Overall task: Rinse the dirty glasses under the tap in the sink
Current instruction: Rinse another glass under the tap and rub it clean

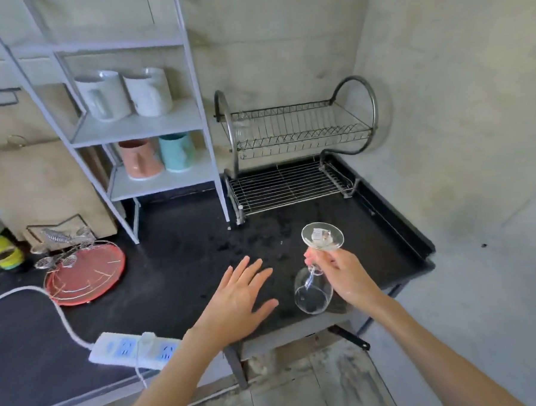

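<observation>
My right hand (342, 275) grips the stem of a clear wine glass (313, 292) turned upside down, its round foot up and its bowl hanging just above the black counter (171, 270). A small label shows on the foot. My left hand (237, 300) hovers flat over the counter to the left of the glass, fingers spread and holding nothing. A second clear glass (241, 126) lies faintly visible at the left end of the dish rack's top tier. No sink or tap is in view.
A two-tier metal dish rack (295, 158) stands at the back right. A white shelf unit (138, 129) holds several mugs. An orange tray with a wire holder (84, 271) and a white power strip (134, 349) with its cord lie to the left. Water drops dot the counter.
</observation>
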`<action>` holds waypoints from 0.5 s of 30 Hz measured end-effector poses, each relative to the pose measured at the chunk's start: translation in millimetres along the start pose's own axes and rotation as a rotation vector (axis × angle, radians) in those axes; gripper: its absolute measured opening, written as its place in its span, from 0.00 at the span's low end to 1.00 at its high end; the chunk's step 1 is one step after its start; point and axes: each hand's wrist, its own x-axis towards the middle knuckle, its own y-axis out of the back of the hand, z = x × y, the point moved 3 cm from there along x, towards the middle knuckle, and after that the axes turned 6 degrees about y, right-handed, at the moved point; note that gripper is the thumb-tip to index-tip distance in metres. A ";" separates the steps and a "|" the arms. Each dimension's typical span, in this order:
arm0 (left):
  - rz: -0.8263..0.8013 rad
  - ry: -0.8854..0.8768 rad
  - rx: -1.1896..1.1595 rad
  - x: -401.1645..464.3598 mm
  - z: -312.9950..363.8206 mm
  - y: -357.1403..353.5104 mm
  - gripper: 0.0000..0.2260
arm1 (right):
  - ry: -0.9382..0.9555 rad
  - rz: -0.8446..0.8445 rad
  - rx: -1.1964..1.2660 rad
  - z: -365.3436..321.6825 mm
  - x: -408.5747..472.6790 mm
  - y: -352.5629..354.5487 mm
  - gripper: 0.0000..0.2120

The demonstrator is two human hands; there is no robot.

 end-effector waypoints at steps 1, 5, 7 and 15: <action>0.011 -0.007 0.010 14.3 3.1 4.7 0.44 | 0.013 0.007 0.003 -1.9 10.7 11.2 0.24; 0.068 0.018 0.065 70.2 3.4 26.5 0.38 | 0.111 0.002 -0.003 -10.9 71.9 52.2 0.16; 0.119 0.046 0.102 102.2 -0.5 39.7 0.34 | 0.191 -0.019 0.034 -27.7 111.5 73.8 0.15; 0.320 0.246 0.100 224.3 -0.2 94.8 0.27 | 0.517 -0.046 0.134 -99.7 279.6 138.1 0.13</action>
